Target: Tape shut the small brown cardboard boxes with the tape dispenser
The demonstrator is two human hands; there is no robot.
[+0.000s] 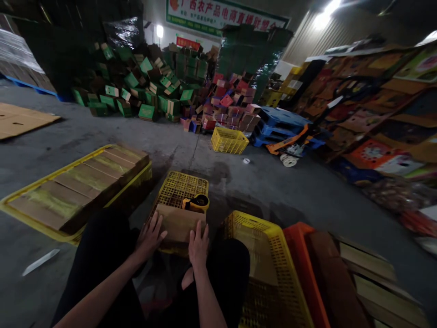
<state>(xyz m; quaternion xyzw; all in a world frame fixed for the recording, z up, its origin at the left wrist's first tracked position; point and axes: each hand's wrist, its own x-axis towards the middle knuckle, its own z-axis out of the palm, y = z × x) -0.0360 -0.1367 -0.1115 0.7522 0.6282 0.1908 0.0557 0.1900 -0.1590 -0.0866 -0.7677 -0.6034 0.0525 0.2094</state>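
A small brown cardboard box [179,222] lies across the near end of a yellow plastic crate [182,182], which has a gridded face uppermost. My left hand [150,237] rests on the left end of the box, fingers stretched out and spread. On its right end lies my right hand [198,241], also with fingers extended. Neither hand is wrapped round the box. Just beyond the box, on the crate, is a yellow-and-black tape dispenser [195,203]. The underside of the box is hidden.
Left, a yellow crate [77,238] holds several closed cartons [82,180]. Right stand another yellow crate [273,223] and an orange crate [300,228]. Farther off are a yellow crate [229,140], a pallet jack [290,146], blue pallets [283,116] and piled green boxes [146,111].
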